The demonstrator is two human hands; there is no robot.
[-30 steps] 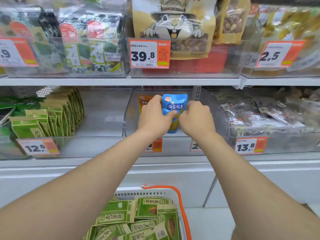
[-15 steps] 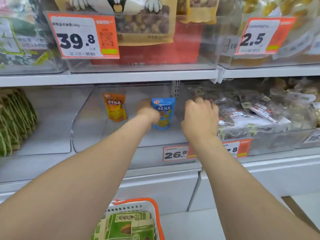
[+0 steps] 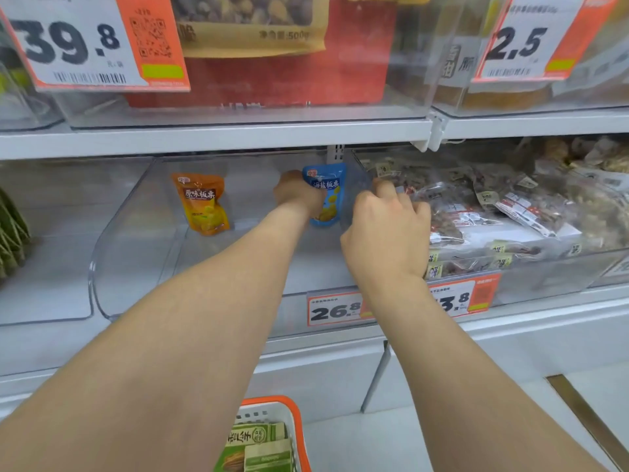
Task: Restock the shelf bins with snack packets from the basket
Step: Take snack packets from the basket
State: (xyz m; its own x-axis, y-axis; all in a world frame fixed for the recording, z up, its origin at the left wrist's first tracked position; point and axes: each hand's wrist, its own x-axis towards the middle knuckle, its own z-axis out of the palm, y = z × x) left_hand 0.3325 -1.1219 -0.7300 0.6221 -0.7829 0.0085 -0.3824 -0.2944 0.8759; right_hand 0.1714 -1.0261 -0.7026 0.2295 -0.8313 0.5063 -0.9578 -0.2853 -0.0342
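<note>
The light is bright, cool and even, with a soft shadow beneath the upper shelf (image 3: 238, 134). Pale glare streaks the clear bin (image 3: 112, 267) walls. The whole frame is slightly soft, straight edges bow towards the corners, and the nearest price tag (image 3: 78, 42) is blurred.

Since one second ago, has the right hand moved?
Yes. The right hand has come off the blue packet and shifted right of the shelf upright, toward the 13.8 tag.

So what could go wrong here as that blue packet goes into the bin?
The blue packet, held upright by the left hand, has no packets beside it, so it may topple once released. The orange packet stands alone in the same clear bin; the forearm might knock it on the way out.
</note>
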